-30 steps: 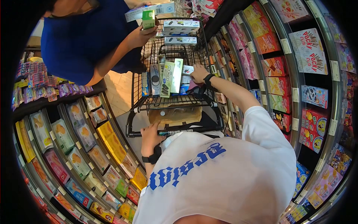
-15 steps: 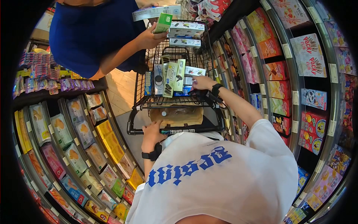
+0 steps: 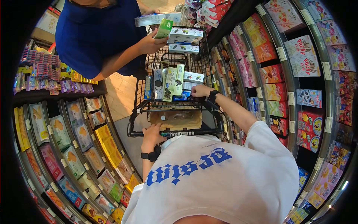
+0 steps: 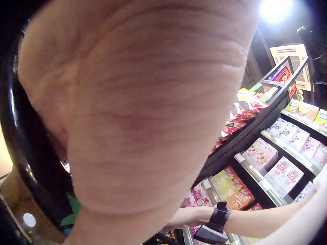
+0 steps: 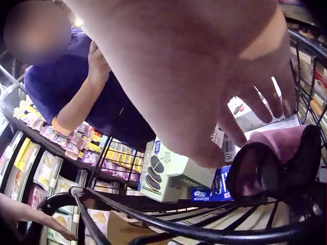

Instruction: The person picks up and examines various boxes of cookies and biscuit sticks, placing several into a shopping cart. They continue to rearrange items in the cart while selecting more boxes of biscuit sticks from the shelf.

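My left hand [image 3: 152, 135] rests on the black cart handle [image 3: 179, 133], its fingers lying fairly straight in the right wrist view. My right hand [image 3: 200, 90] is over the near right corner of the cart basket. In the right wrist view its fingers [image 5: 260, 102] hang spread above a white box, beside a black item with pink cloth [image 5: 255, 171]; no grip shows. Left of it stand cream-green boxes [image 3: 169, 84] and a blue pack [image 3: 182, 96]. White boxes [image 3: 193, 77] lie just beyond the hand.
A person in dark blue [image 3: 100, 37] stands at the cart's left, holding a green box [image 3: 164, 28] and a long white box [image 3: 157, 19]. Snack shelves [image 3: 274, 74] line the right side; more shelves [image 3: 74, 142] stand at left. Brown packaging [image 3: 181, 119] lies under the basket.
My right hand has drawn back toward me from the small white boxes, leaving more of them visible. My left hand stays at the handle. The other person's green box has shifted right and tilted.
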A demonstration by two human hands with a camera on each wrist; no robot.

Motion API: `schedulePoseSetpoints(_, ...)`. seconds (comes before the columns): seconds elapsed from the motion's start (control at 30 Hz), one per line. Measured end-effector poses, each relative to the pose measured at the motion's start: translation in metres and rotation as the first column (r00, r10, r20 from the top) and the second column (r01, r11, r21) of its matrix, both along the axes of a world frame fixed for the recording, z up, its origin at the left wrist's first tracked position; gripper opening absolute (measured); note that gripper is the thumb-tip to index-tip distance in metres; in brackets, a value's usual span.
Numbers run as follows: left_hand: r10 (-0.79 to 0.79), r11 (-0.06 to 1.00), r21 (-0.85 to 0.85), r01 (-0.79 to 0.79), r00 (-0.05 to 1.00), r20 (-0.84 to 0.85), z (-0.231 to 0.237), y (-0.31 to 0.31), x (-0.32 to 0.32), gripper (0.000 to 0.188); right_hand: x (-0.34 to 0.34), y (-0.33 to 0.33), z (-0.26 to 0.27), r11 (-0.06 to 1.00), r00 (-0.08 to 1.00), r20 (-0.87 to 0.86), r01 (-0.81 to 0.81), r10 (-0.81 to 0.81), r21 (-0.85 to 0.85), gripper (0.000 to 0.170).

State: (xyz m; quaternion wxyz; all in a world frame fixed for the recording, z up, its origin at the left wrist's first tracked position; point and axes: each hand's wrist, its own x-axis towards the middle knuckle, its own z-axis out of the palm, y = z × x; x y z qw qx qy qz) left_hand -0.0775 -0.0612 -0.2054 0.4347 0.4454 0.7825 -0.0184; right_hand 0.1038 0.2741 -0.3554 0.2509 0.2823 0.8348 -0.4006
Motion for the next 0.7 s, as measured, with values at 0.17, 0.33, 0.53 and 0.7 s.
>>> schedulePoseSetpoints(0.17,0.021,0.999,0.03,-0.022,0.999,0.036,-0.011,-0.01,-0.002,0.088,-0.004,-0.007,-0.004,0.988,0.987,-0.161,0.042,-0.018,0.146,0.043)
schedulePoseSetpoints(0.33,0.007,0.999,0.046,-0.01,0.997,0.077,-0.01,-0.006,-0.005,0.089,0.008,-0.003,-0.015,0.98,0.987,0.01,-0.156,0.159,-0.124,0.049)
schedulePoseSetpoints(0.53,0.029,0.993,0.106,-0.048,0.985,0.171,-0.005,-0.007,-0.014,0.09,0.013,-0.008,0.009,0.995,0.993,0.078,0.091,-0.087,-0.046,0.045)
schedulePoseSetpoints(0.7,0.008,0.997,0.07,-0.022,0.981,0.194,-0.007,-0.004,-0.017,0.089,0.004,-0.012,-0.003,0.996,0.985,0.152,0.086,-0.085,0.003,0.045)
